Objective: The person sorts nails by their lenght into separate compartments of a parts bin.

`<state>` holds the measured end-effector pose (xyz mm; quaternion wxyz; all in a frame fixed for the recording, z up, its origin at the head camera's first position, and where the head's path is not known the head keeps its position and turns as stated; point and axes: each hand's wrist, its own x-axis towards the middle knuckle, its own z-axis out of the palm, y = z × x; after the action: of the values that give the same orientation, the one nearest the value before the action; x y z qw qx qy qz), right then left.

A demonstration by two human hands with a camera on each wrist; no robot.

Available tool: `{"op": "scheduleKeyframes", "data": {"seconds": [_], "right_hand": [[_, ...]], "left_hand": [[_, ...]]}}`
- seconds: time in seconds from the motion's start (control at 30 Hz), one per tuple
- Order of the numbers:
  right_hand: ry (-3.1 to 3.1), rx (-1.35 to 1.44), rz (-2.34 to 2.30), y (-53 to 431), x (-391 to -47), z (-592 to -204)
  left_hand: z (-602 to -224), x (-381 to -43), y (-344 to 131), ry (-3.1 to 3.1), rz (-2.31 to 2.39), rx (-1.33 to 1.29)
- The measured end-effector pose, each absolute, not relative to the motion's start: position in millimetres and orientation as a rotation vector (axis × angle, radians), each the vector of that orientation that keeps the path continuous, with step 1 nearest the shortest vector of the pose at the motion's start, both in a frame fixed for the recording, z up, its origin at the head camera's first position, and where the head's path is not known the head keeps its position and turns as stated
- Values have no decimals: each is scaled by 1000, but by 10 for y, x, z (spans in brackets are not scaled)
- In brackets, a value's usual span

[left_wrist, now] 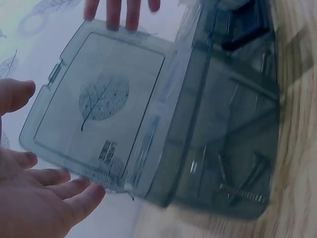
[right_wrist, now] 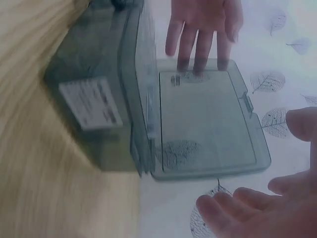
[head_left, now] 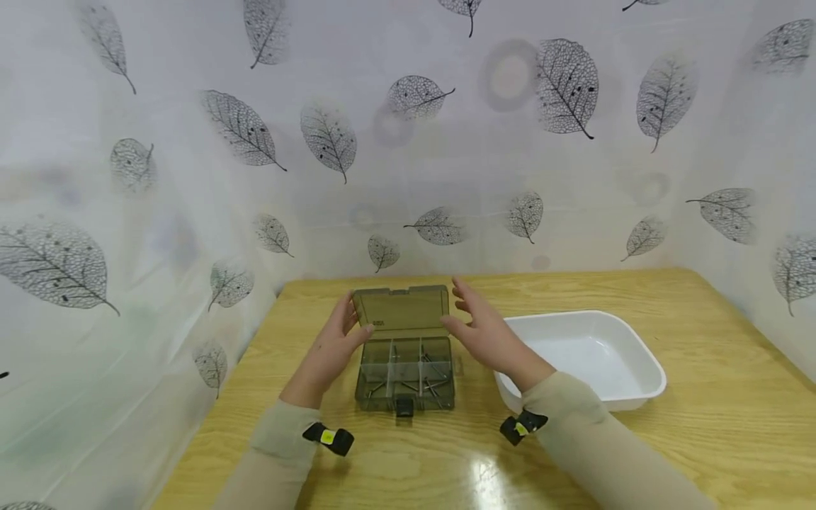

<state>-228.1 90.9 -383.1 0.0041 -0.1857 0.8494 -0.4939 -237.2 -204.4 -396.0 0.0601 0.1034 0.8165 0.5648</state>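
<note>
A translucent grey-green compartment box (head_left: pixel 406 372) sits on the table with its hinged lid (head_left: pixel 404 309) raised and tilted back. Thin metal screws or nails (head_left: pixel 435 382) lie in several of its compartments; their exact kind is hard to tell. My left hand (head_left: pixel 330 352) is at the lid's left edge, fingers extended and thumb in front. In the right wrist view, the fingertips of that left hand (right_wrist: pixel 203 25) overlap the lid's edge; whether they touch is unclear. Beside the lid's right edge, my right hand (head_left: pixel 487 331) has its fingers spread and holds nothing.
A white rectangular tray (head_left: pixel 637 340) stands right of the box, partly behind my right forearm. The wooden table (head_left: pixel 408 460) meets a leaf-patterned curtain (head_left: pixel 357 212) at the back and sides. A white label (right_wrist: pixel 91 104) is on the box's side.
</note>
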Motion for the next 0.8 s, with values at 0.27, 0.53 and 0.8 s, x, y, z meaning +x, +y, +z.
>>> {"op": "scheduleKeyframes", "data": {"seconds": [0.27, 0.53, 0.8], "right_hand": [[2596, -648, -1533, 908, -2185, -3900], [2681, -794, -1410, 963, -2043, -3936], [2759, -923, -995, 960, -1917, -4001]], "left_hand": [[-4003, -2316, -1981, 2459, 1736, 388], [-4030, -2177, -2144, 2551, 1586, 577], [-4020, -2050, -2244, 2727, 1134, 760]]}}
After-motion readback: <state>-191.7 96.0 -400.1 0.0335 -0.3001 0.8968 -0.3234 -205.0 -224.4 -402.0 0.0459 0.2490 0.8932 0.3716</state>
